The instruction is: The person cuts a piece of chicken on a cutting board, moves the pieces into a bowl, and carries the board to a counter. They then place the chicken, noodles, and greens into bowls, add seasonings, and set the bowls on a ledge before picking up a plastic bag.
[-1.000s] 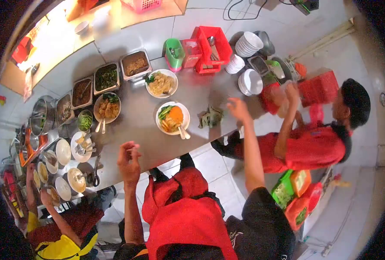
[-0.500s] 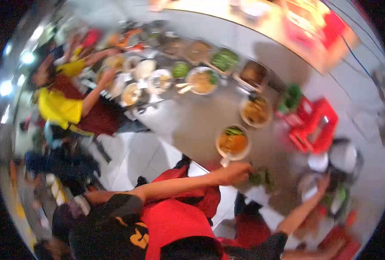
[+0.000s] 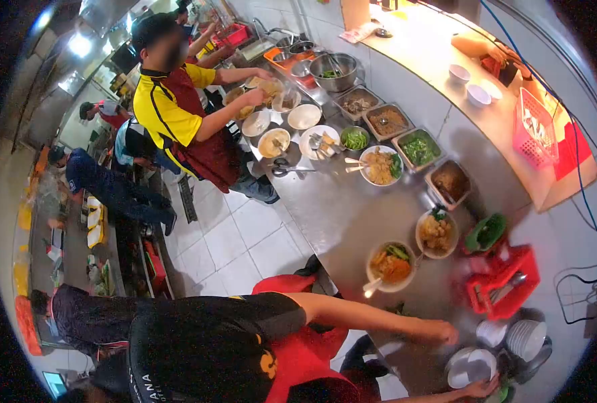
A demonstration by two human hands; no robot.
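Note:
My left arm stretches along the steel counter (image 3: 352, 215). My left hand (image 3: 442, 332) rests on the counter's near edge with curled fingers; whether it holds anything is unclear. A bit of green cloth (image 3: 398, 309) shows just behind my forearm. My right hand (image 3: 484, 387) grips the rim of a white bowl (image 3: 469, 366) at the bottom edge of view. A stack of white bowls (image 3: 526, 339) stands beside it. A bowl of noodles with greens and a spoon (image 3: 391, 265) sits a little beyond my left arm.
A second food bowl (image 3: 436, 233), a green container (image 3: 486, 232) and a red cutlery basket (image 3: 503, 282) stand nearby. Metal trays of toppings (image 3: 419, 148) line the counter. A person in a yellow shirt (image 3: 171, 114) fills bowls at the far end. Other people crouch on the left.
My head has turned left, so the counter now runs away up the frame. My left hand went from raised to resting on the counter edge. My right hand reached the white bowl.

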